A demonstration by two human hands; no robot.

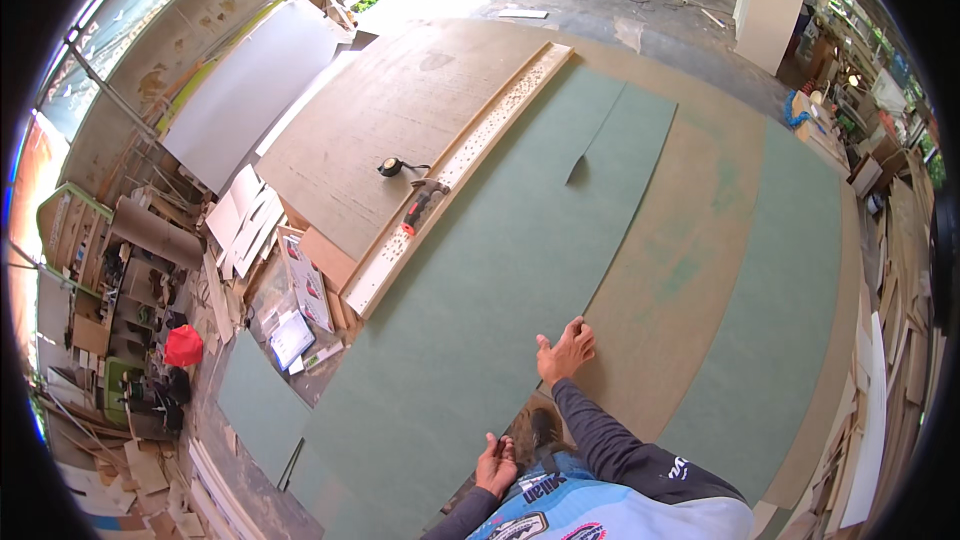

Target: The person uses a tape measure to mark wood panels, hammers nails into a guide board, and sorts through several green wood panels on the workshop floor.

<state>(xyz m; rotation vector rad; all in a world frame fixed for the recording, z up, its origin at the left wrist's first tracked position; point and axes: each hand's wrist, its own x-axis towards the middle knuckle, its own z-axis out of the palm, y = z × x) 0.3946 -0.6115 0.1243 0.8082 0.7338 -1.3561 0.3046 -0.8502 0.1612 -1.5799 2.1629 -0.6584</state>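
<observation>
A large green sheet (450,290) lies across the broad brown work surface before me. Beside its right edge is my right hand (567,350), thumb and fingers apart, fingertips at the edge. Lower down, near the sheet's front edge, my left hand (494,467) has its fingers curled together; whatever they hold, if anything, is too small to make out. A thin dark line ends in a pointed dark mark (576,169) on the far part of the sheet. To the right, a second green strip (765,270) lies beyond a bare brown band.
A long, shallow wooden tray (368,290) with many small spots lies along the sheet's left side, a red-and-black-handled hammer (418,210) across it. A black tape measure (391,167) rests nearby. At left are a clipboard (291,338) and board offcuts (245,220); timber is piled at right.
</observation>
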